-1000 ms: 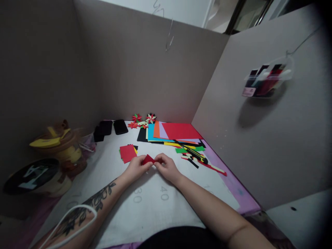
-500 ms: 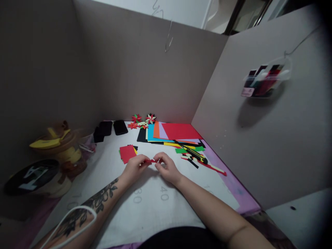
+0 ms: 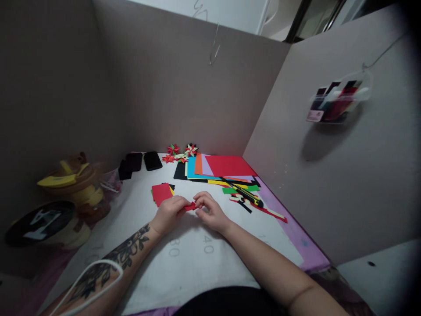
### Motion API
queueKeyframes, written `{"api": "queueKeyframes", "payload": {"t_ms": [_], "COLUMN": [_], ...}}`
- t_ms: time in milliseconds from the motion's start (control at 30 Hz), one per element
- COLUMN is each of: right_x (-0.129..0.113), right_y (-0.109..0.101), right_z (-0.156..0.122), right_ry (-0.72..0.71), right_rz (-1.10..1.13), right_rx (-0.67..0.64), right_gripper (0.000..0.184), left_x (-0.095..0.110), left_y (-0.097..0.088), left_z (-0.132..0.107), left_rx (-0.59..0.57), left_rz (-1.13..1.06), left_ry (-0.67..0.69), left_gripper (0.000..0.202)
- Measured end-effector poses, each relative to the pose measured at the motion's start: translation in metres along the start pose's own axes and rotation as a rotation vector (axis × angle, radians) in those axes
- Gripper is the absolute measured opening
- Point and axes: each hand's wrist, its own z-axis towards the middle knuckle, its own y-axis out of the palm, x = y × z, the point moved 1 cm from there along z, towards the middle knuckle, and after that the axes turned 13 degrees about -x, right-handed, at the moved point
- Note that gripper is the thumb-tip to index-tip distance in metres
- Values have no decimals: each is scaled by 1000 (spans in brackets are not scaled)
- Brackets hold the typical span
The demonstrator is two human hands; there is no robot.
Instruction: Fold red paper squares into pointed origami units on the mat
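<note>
My left hand (image 3: 169,213) pinches a small folded piece of red paper (image 3: 190,207) above the white mat. At the paper's right end are the curled fingers and thumb of my right hand (image 3: 212,213), closed about its tip. The exact fold is too small to make out. Just behind my left hand lies a stack of small paper rectangles (image 3: 161,194), red on top, with black, green and yellow edges showing.
Large coloured sheets (image 3: 230,166) lie at the back right, with a yellow-black utility knife (image 3: 245,195) and paper strips (image 3: 272,214) before them. Folded paper stars (image 3: 173,149) and a black phone-like object (image 3: 153,161) sit at the back. A basket (image 3: 70,182) and cap (image 3: 42,224) are left.
The red paper has tilted between my fingers and shows more of its face. My hands have shifted only slightly; the things on the table have stayed put.
</note>
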Motion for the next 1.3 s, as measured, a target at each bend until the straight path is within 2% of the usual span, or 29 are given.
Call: {"api": "queueKeyframes", "payload": {"t_ms": [200,300,433,567,733,867,1167,1300], "right_x": [1,1,3,7,14,14,17,15], "right_y": [0,-1,-2,0,4,7,13,14], "right_z": [1,2,1,2,3,6,7,6], "right_ry": [64,65,84,127,265,269,255,259], "right_rz": [9,-1,-11,40,291,395,409,456], "right_rx": [86,101,111,101,94,145,183,170], "right_gripper": [6,6,5,6,3,12,21,26], "left_x": [0,-1,-4,-5,-3,-1,4,3], "left_y": [4,7,10,11,11,11,15,20], "left_z": [6,8,9,9,9,9,11,11], "left_rx": [-52,-83,-133,-155,-163,-163,-108,-82], "left_rz": [-293,-432,-508,-540,-509,-502,-568,-757], "left_ry": [-352,-469,-579,-591,-597,-592,-594,-589], "left_gripper": [14,17,21,24,22,19,20,20]}}
